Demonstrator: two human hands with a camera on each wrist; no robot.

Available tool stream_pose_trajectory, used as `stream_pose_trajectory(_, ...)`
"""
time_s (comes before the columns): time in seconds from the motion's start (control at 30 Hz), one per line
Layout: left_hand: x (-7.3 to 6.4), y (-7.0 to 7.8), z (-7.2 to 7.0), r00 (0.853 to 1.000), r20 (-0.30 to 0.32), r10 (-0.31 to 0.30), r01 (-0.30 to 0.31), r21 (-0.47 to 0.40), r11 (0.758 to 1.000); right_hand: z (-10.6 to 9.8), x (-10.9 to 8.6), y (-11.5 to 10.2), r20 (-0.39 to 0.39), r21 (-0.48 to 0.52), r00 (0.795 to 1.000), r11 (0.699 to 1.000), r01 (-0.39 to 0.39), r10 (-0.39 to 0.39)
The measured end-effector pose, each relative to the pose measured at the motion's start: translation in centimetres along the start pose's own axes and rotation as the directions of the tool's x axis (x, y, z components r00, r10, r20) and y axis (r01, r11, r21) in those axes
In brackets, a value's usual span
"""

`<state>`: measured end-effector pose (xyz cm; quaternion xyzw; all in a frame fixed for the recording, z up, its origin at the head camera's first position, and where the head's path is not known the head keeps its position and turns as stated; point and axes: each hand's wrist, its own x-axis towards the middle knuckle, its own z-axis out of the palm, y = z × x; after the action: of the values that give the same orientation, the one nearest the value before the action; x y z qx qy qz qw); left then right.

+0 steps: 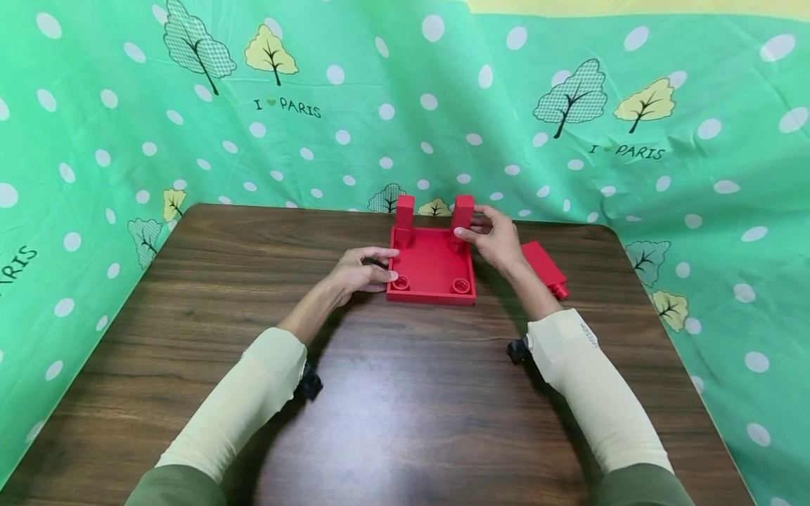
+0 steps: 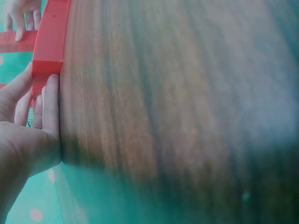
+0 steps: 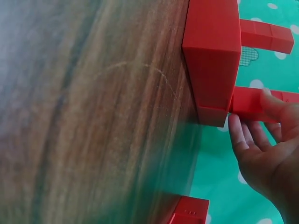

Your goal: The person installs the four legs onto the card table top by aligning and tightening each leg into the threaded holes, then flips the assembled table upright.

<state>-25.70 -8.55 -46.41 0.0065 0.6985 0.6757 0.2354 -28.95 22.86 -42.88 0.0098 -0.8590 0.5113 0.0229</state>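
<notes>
Left grip (image 1: 363, 273) has the left edge of the red tray (image 1: 430, 270) between thumb and fingers, tray sitting just right of it on the counter (image 1: 380, 393). First red post (image 1: 405, 214) stands just beyond that grip. Right grip (image 1: 500, 242) is pinching the second post (image 1: 464, 212); its base is mostly hidden, so can't really tell if it's seated. Twist it crooked and it could cross-thread; loose left hold, tray spins. Red block (image 1: 543, 266) beside the right grip's wrist could get knocked.
</notes>
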Motion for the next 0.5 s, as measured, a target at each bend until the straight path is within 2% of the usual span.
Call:
stream_pose_trajectory(0.3, 0.06, 0.06, -0.02, 1.0, 0.004, -0.002, 0.002, 0.001, 1.0, -0.67, -0.64, 0.17, 0.03, 0.064, 0.999, 0.998, -0.019, 0.017)
stream_pose_trajectory(0.5, 0.0, 0.03, -0.07, 1.0, -0.003, -0.009, 0.009, -0.005, 1.0, -0.35, -0.75, 0.12, 0.027, 0.028, 1.0, 0.999, -0.014, 0.014)
